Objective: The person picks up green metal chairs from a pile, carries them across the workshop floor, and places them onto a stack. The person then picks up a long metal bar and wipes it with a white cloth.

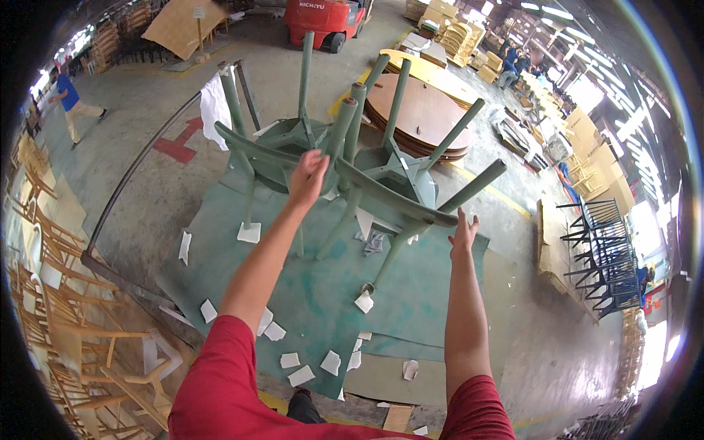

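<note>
- The right hand has its fingers spread open, at the right end of the right green chair's curved rail.
- The left hand has bent fingers at the end of the left green chair's curved rail; whether they grip it I cannot tell.
- The left green chair and right green chair stand upturned side by side, legs upward, above a green sheet strewn with white scraps.
- Beyond them lie stacked round brown boards.
- Farther off stands a red forklift.
</note>
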A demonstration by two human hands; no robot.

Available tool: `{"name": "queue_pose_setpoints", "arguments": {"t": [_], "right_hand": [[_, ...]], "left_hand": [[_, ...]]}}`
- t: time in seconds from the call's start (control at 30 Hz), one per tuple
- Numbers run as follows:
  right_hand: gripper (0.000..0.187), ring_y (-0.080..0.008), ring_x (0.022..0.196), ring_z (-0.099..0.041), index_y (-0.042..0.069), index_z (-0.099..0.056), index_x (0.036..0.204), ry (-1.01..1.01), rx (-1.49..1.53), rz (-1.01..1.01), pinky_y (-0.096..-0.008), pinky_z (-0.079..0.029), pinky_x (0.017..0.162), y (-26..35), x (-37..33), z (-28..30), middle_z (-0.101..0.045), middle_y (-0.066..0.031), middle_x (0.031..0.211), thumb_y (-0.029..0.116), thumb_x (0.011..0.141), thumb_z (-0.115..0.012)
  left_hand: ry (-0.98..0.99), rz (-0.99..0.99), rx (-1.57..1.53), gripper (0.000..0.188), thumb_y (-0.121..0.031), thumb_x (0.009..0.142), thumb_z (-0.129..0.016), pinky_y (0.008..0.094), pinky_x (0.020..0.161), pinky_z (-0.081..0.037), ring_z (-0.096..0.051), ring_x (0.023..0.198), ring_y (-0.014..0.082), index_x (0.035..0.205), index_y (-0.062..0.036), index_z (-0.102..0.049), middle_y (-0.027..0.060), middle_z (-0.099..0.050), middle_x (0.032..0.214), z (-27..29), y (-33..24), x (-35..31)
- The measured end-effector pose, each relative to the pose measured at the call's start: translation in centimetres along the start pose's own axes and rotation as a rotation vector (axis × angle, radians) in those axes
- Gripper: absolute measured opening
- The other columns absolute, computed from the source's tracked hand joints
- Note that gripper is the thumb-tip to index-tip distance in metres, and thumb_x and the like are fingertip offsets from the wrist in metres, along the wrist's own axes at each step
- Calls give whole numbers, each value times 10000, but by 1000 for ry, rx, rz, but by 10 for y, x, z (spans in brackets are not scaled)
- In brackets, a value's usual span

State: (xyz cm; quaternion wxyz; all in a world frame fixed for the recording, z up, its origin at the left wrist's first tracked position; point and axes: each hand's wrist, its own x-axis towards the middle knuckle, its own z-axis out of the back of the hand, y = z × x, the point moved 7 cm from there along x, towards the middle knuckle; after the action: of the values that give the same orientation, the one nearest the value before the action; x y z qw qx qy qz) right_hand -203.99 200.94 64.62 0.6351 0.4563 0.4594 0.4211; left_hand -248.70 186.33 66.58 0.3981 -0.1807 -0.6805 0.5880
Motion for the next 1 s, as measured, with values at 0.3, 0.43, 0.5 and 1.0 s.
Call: {"name": "queue_pose_setpoints", "arguments": {"t": [0.3,0.43,0.5,1.0], "right_hand": [[1054,-369,1258,-583,87,-258,1569,-259,-488,36,-401,-415,1093,-8,91,-27,-627,-228,1315,327,696,-799],[968,-286,941,-714,258,-284,1567,-104,-452,15,-420,-564,763,0,81,-34,-708,-158,1093,229,736,-780],[924,-201,731,-714,278,-279,1559,-17,-279,-10,-376,-527,488,4,70,-42,-696,-95,1021,122,781,-753],[858,-205,667,-631,135,-413,1510,-72,-344,225,-373,-506,541,-20,118,-24,-671,-122,935,160,726,-761]], "left_hand": [[-11,-31,489,800,-426,872,-721,505,1017,-470,-572,1217,431,1457,-24,-351,258,-560,1342,-62,48,113],[30,54,561,720,-398,867,-727,518,954,-511,-625,1132,444,1420,-98,-377,232,-643,1245,-61,42,114],[55,102,691,663,-436,887,-692,526,918,-526,-650,1087,439,1397,-127,-400,216,-675,1196,-57,38,110],[110,185,1208,672,-454,926,-507,535,1035,-422,-722,967,357,1415,-1,-424,247,-727,1013,-70,45,82]]}}
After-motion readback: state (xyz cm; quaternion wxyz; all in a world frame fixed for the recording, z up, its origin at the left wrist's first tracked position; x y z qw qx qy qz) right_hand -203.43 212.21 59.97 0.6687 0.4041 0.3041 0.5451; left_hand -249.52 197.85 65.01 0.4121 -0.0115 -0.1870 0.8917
